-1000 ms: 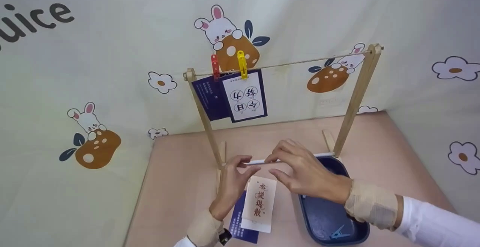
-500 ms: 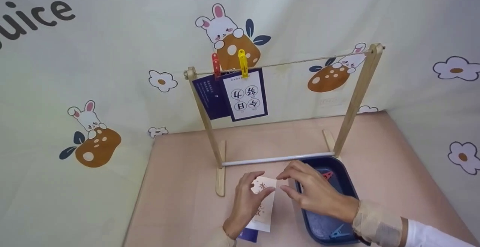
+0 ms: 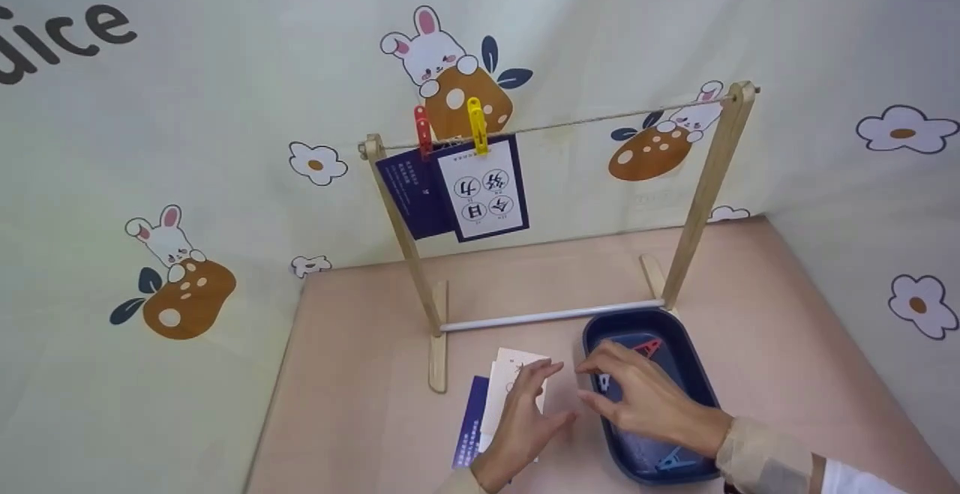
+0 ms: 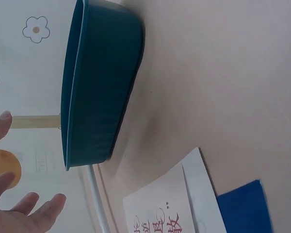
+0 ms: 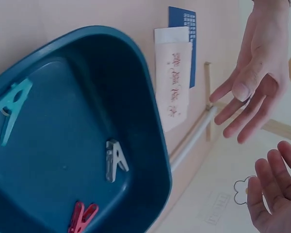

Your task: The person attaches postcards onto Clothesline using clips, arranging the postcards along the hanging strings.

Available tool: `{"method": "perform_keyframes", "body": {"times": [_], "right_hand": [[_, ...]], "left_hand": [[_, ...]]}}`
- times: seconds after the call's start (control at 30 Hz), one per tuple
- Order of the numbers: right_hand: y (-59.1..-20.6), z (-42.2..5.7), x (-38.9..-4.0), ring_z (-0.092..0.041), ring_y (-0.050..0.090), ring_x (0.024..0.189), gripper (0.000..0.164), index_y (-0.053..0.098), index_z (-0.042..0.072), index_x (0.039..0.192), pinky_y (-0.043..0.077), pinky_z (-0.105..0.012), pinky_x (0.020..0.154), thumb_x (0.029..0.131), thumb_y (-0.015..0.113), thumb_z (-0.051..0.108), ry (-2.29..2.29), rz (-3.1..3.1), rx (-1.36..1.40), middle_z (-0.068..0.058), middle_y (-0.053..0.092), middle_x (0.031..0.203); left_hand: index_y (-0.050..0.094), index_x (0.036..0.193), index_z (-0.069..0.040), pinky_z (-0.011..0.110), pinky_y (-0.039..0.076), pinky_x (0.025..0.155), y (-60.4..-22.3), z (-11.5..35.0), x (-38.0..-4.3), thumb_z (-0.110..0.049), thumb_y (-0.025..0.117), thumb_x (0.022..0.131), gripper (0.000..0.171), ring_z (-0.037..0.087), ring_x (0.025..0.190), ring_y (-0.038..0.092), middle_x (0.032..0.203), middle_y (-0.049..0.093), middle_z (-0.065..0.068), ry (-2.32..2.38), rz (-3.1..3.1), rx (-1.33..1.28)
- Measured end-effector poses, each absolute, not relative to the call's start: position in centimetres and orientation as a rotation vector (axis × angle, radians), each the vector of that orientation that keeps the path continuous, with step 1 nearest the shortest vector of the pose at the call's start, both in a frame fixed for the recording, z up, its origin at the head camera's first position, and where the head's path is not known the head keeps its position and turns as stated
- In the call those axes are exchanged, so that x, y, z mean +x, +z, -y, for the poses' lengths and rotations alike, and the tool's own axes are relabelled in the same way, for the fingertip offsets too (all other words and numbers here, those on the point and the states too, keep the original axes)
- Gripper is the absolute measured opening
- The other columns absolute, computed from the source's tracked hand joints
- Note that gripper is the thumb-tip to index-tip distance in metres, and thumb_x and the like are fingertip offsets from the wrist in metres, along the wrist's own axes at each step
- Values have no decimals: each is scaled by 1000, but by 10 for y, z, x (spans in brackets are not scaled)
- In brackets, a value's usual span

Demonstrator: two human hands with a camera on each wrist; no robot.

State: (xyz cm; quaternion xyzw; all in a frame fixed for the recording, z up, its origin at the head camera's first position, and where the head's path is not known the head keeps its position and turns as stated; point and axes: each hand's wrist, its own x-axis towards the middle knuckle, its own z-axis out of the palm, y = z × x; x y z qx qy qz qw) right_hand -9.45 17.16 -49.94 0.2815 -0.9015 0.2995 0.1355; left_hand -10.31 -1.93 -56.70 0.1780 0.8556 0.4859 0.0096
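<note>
My left hand (image 3: pixel 525 423) hovers above the small stack of cards with fingers loosely bent and thumb apart, holding nothing. Beneath it lie a cream card with reddish characters (image 5: pixel 173 82), a white card (image 5: pixel 170 35) and a dark blue card (image 3: pixel 468 430), partly covered by the hand in the head view. Also without anything in its grasp, my right hand (image 3: pixel 649 400) is over the dark blue plastic bin (image 3: pixel 703 378), fingers and thumb spread apart. Inside the bin are a red clothespin (image 5: pixel 81 217), a white clothespin (image 5: pixel 115 160) and a light blue clothespin (image 3: pixel 676 461).
Behind the hands stands a wooden frame (image 3: pixel 705 202) with a string (image 3: pixel 581 121) across its top and a white bar (image 3: pixel 551 317) low down. A red clothespin (image 3: pixel 422 130) and a yellow clothespin (image 3: pixel 477 127) hold two dark blue-backed cards on the string's left part.
Both hands have come down and back toward me, away from the white bar. The left now hangs over the cards, the right over the bin. The hanging cards stay put.
</note>
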Motion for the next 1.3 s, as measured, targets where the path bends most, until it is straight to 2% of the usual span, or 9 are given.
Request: {"method": "perform_keyframes", "body": {"times": [0.2, 0.37, 0.47, 0.57, 0.73, 0.93, 1.1, 1.3], "right_hand": [[-510, -178, -91, -3, 53, 90, 27, 66, 21, 98, 49, -29, 76, 76, 72, 36, 729, 2658, 811, 13, 55, 95], [-522, -185, -87, -4, 51, 89, 32, 65, 21, 101, 49, -31, 76, 80, 66, 44, 613, 2722, 829, 11, 54, 96], [-530, -188, -88, -4, 51, 89, 33, 65, 20, 101, 48, -31, 76, 77, 70, 42, 544, 2708, 855, 10, 53, 96], [-538, -192, -88, -6, 52, 88, 32, 65, 18, 100, 48, -31, 75, 73, 75, 33, 518, 2673, 879, 8, 53, 96], [-551, -200, -87, -5, 53, 87, 30, 64, 15, 100, 51, -29, 74, 72, 76, 19, 540, 2664, 916, 7, 52, 95], [-559, -208, -85, -6, 53, 85, 31, 64, 14, 101, 53, -30, 72, 73, 76, 17, 504, 2749, 929, 5, 51, 95], [-563, -212, -85, -9, 54, 82, 33, 63, 13, 104, 53, -31, 70, 73, 75, 15, 433, 2796, 933, 3, 50, 95], [-569, -217, -82, -15, 58, 82, 38, 62, 12, 107, 54, -35, 70, 73, 76, 20, 417, 2921, 875, -2, 52, 97]], "left_hand": [[49, 129, -16, 31, 50, 91, -577, 12, -98, -12, 80, 66, 70, 29, 119, 48, 133, 43, 12, 1554, -2560, 533], [43, 134, -19, 30, 49, 92, -584, 7, -92, -17, 81, 65, 79, 28, 122, 46, 136, 40, 10, 1524, -2544, 561], [40, 137, -20, 29, 50, 91, -588, 3, -89, -21, 81, 66, 82, 28, 122, 46, 138, 39, 11, 1527, -2523, 568], [39, 138, -18, 29, 50, 89, -591, -1, -85, -24, 81, 66, 84, 29, 124, 45, 140, 36, 13, 1568, -2458, 560], [40, 137, -13, 28, 49, 92, -597, -9, -77, -30, 81, 65, 84, 29, 126, 41, 141, 33, 15, 1592, -2386, 537], [38, 139, -16, 29, 46, 96, -603, -14, -71, -32, 80, 65, 87, 30, 129, 37, 144, 28, 16, 1576, -2346, 507], [31, 143, -18, 25, 47, 94, -606, -17, -66, -30, 81, 64, 94, 33, 133, 32, 146, 23, 16, 1640, -2225, 456], [28, 144, -13, 27, 48, 92, -610, -19, -62, -27, 80, 66, 94, 35, 133, 30, 146, 21, 19, 1699, -2167, 491]]}}
